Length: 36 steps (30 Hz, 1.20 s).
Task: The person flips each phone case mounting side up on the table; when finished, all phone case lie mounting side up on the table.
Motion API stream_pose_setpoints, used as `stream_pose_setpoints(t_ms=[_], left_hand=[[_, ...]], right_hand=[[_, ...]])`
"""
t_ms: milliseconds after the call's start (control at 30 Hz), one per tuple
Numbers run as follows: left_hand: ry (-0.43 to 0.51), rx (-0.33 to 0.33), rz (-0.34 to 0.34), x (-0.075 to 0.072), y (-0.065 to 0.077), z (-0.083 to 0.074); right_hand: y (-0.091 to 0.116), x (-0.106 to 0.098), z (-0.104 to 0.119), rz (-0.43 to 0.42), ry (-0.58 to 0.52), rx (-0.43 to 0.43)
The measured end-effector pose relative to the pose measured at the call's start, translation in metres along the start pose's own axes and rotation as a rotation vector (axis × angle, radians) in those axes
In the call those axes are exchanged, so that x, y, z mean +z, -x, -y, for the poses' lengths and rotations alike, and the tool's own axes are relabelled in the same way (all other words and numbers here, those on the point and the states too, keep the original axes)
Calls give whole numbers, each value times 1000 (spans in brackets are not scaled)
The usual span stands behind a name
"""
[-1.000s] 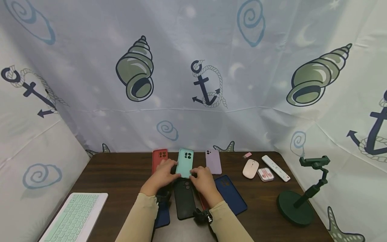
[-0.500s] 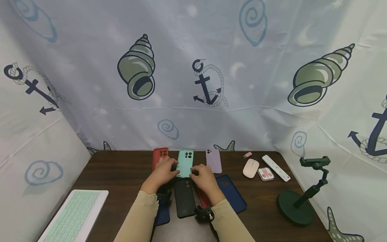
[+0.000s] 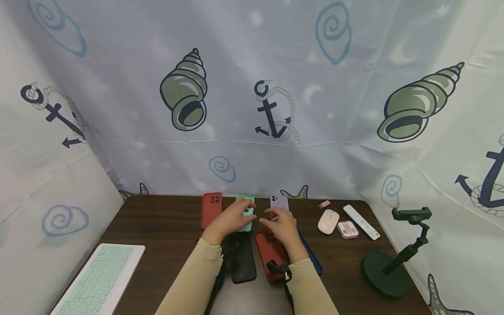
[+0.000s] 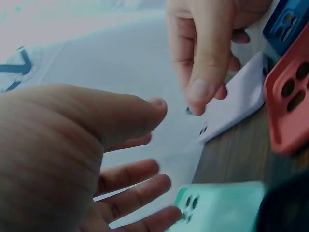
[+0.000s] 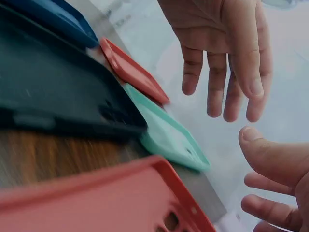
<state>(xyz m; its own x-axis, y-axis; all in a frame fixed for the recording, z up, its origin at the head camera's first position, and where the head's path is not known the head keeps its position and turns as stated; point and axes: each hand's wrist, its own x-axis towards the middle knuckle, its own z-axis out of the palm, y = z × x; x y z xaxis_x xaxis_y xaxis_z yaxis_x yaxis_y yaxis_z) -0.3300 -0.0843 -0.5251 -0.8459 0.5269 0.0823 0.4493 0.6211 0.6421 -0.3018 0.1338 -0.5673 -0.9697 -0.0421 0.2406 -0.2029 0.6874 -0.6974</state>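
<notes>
My left hand [image 3: 232,217] hovers with relaxed fingers over the mint phone case [image 3: 247,226], hiding part of it. Across a small gap, my right hand [image 3: 282,225] is held up in front of the lilac phone case [image 3: 279,201], fingers loosely bent around nothing. In the back row, a red phone case [image 3: 211,211] lies left of the mint one. Nearer me are a black phone case [image 3: 243,258] and a second red phone case [image 3: 269,251], partly under my right wrist. Both wrist views show the thumbs and fingers apart from the cases.
A navy phone case [image 3: 312,258] peeks out beyond my right forearm; another is mostly hidden by the left. To the right are a mouse [image 3: 328,222], an earphone box [image 3: 348,229], a white remote [image 3: 361,222] and a green stand [image 3: 386,273]. A keyboard [image 3: 100,278] lies left.
Both hands have come away from the mint case's lower edges, rising and shifting right. The front red case shows more now, while the right navy case is more covered.
</notes>
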Motion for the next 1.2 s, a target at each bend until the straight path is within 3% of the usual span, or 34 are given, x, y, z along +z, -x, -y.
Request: stream_pose_setpoints(t_ms=[200, 367, 533, 667, 867, 1033, 1200], left_hand=[[104, -36, -16, 30, -21, -13], [103, -33, -20, 61, -39, -15], [102, -73, -81, 80, -52, -17], [106, -112, -102, 87, -57, -18], [125, -107, -98, 92, -62, -21], [228, -127, -74, 98, -60, -14], [295, -149, -108, 104, -61, -9]], right_hand=[[-3, -18, -25, -67, 32, 92], [-1, -29, -45, -77, 27, 172], [1, -35, -54, -65, 42, 220], [0, -36, -60, -49, 74, 248], [-1, -37, -66, -14, 71, 259], [-1, -35, -67, -5, 52, 253], [-2, -35, -70, 6, 40, 246]])
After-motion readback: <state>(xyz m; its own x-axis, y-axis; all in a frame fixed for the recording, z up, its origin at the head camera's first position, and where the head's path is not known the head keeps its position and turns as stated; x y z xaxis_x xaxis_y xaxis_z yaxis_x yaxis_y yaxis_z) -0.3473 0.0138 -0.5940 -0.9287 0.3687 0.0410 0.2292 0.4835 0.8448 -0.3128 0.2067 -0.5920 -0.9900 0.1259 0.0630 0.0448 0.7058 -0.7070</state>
